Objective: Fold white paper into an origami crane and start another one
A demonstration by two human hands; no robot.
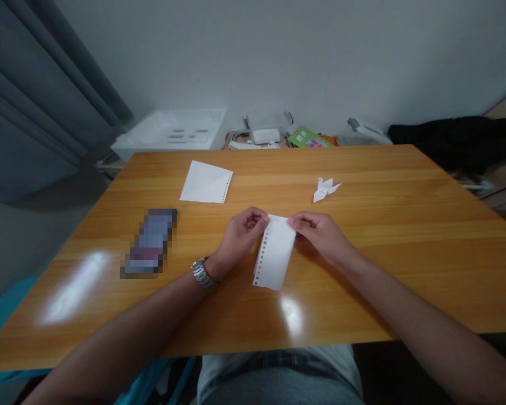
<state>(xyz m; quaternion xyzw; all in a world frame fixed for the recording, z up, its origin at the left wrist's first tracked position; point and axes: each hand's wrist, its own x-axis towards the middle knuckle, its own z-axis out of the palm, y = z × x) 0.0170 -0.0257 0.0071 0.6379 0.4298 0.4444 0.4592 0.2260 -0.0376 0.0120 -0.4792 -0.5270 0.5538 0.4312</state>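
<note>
A folded strip of white paper [275, 256], with punched holes along its left edge, is held up over the wooden table between my hands. My left hand [245, 233] pinches its upper left corner between thumb and fingers. At the upper right corner, my right hand [318, 232] pinches it the same way. The paper's lower end points towards me. Farther back on the right lies a small folded white paper bird [325, 189]. Another white sheet [206, 183] with holes down its right edge rests at the back left.
A blurred-out phone-like slab [152, 239] lies on the left of the wooden table [383, 270]. Beyond the far edge are a white plastic tray [172, 126], a green booklet [310, 136], cables and dark cloth [451, 140]. A grey curtain hangs at left.
</note>
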